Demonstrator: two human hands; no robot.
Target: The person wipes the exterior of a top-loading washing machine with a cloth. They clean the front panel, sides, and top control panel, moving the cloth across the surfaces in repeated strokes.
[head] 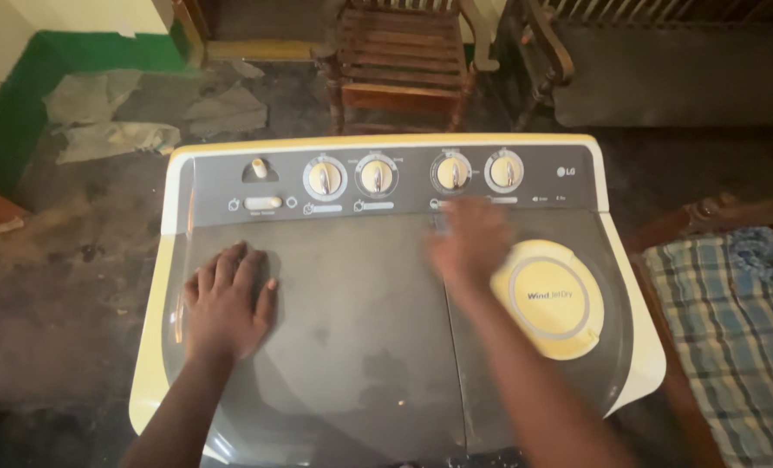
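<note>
Grey and cream fill the view: a twin-tub washing machine [156,347] stands below the camera, its two dark translucent lids side by side. On the wider lid [352,329] the left hand [228,299] lies flat, palm down, fingers spread and released, holding nothing, pressed against the lid's left part. Over on the other side the right hand [471,241] is blurred, hovering or brushing at the upper left corner of the narrower lid [612,347], just beside the seam between the two lids; fingers look loosely extended and it grips nothing, though I cannot tell whether it touches the surface. Right beside that hand sits a round cream disc [549,299] set into the narrower lid, ringed in grey. Up top runs the grey control panel [221,186], with four cream knobs in a row: two at the middle [325,178] [376,176] and two further right [452,172] [504,170], the right hand just below the third. A small cream switch [260,168] sits at the panel's left end. Beyond the machine stands a wooden slatted chair [399,65] on the dark floor [57,286], with crumpled paper [113,121] lying to the left near a green-banded wall [22,113]. At the right edge, a checked blue cloth [724,321] rests on a wooden frame.
</note>
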